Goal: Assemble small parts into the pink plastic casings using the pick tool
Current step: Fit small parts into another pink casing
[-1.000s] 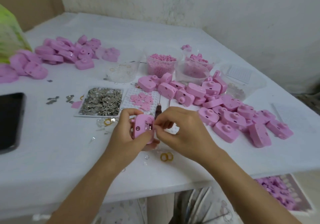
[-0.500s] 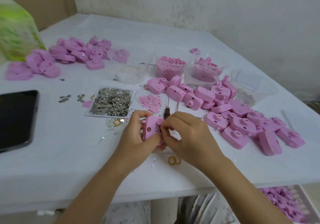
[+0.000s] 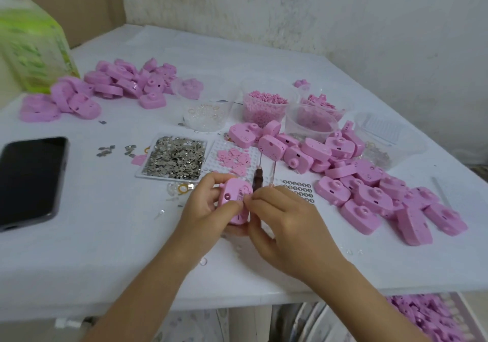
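I have one pink casing (image 3: 235,196) up off the worktop (image 3: 105,236), just in front of the two parts trays. My left grip (image 3: 208,207) is curled round it, thumb across the near face and fingers behind. My right grip (image 3: 287,225) is closed too. Its thumb and forefinger are pinched together against the casing's right edge, and the pick tool (image 3: 257,179) is tucked into it, brown handle and metal shaft sticking up past the knuckles. Whatever small part is between those fingertips is too small for me to make out.

I judge this to be the middle of fitting one piece, with the part being seated by fingertip and the pick not yet brought to bear.

As for the whole job, it looks far from over. A big heap of casings (image 3: 369,193) lies to the right and a second heap (image 3: 118,82) sits far left by the green bottle (image 3: 31,37); I cannot tell which heap is finished. The tray of metal pieces (image 3: 175,158) is heaped full, and the white pegged tray (image 3: 232,158) beside it holds a cluster of flat pink parts. The tub of pink beads (image 3: 264,106) is nearly brimming. Under the worktop, a crate (image 3: 427,318) holds more pink pieces. A black phone (image 3: 31,180) lies well to the left.
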